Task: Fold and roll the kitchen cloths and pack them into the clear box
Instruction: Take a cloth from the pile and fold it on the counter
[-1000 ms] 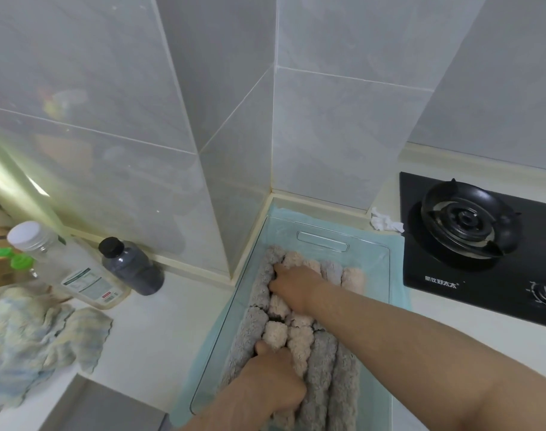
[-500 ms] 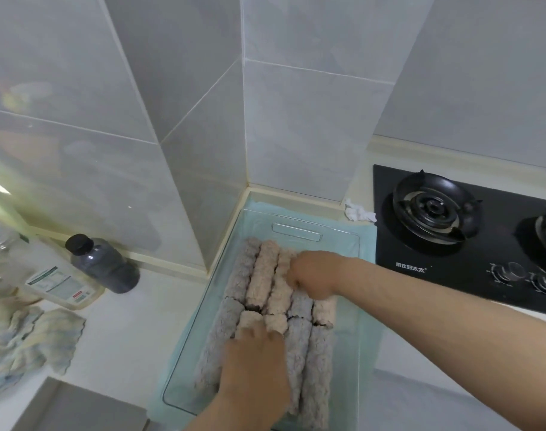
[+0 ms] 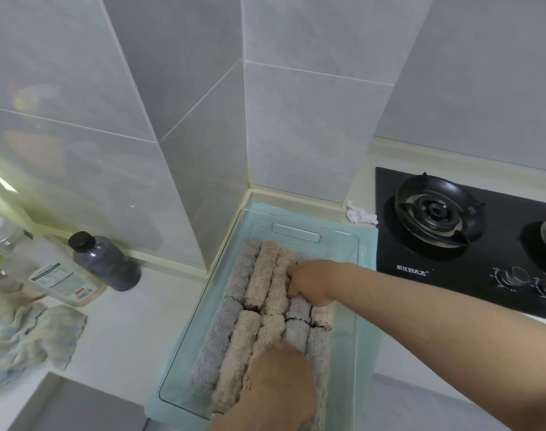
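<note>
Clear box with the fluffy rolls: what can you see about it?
The clear box is a long see-through plastic tub, open on top, with a handle slot at its far end. It sits flat on a pale teal mat in the counter's wall corner, beside the black stove. Grey and beige rolled cloths fill it in two rows. The left hand presses the near row; the right hand touches the far one.

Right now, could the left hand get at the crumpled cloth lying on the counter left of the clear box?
Probably yes. The left hand rests on the rolled cloths in the clear box, and only bare counter lies between the box's wall and the crumpled cloth.
</note>
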`<state>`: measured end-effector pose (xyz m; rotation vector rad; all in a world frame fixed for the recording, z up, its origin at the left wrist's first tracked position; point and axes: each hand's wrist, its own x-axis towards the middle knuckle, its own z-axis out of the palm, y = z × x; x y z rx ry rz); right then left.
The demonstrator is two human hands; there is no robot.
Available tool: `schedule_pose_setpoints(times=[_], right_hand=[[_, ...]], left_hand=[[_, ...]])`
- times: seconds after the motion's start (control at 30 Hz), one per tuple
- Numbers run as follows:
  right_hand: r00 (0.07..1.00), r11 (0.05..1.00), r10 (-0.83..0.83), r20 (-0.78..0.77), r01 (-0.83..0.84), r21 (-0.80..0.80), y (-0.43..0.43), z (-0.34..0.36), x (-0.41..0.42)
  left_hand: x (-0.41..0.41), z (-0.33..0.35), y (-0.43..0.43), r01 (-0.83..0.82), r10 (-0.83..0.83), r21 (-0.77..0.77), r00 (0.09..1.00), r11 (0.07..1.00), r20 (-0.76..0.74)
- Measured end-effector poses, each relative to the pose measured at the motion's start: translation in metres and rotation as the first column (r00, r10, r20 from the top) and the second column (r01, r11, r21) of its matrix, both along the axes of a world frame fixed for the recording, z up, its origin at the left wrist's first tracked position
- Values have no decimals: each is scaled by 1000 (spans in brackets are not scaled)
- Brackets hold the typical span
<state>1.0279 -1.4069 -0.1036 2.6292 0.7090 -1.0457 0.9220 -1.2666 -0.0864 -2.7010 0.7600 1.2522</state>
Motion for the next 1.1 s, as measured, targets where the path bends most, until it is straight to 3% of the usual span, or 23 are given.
schedule_pose_setpoints(times=[0.17,0.3,0.43,0.6,0.8,0.97,1.1], right_hand=[[1000,1000,-25,0,25,-5,3,-5,-1],[999,999,-45,-20,45,-11,11,-6,1],[999,999,14,-31,-16,-49,14,-2,-2],[1000,999,1,-19,-2,-51,12,-2,-3],[1000,999,-17,-13,16,-52,17,-5,-9],[1000,998,14,20,-13,-58,12,-1,-11],[1000,995,11,18,-9,-99,15,-5,-19]], left_hand=[[-4,-13,2,-244,243,-3,968,970,-65],[1,-18,4,-155,155,69,988,985,7],[-4,-31,-3,-109,112,-32,989,994,95],[11,-34,-12,-296,293,-151,955,943,-39],[18,-43,-5,-380,367,-42,912,924,-181],[16,-43,2,-347,343,4,927,938,-151],[20,-40,4,-314,309,-52,947,948,-88]])
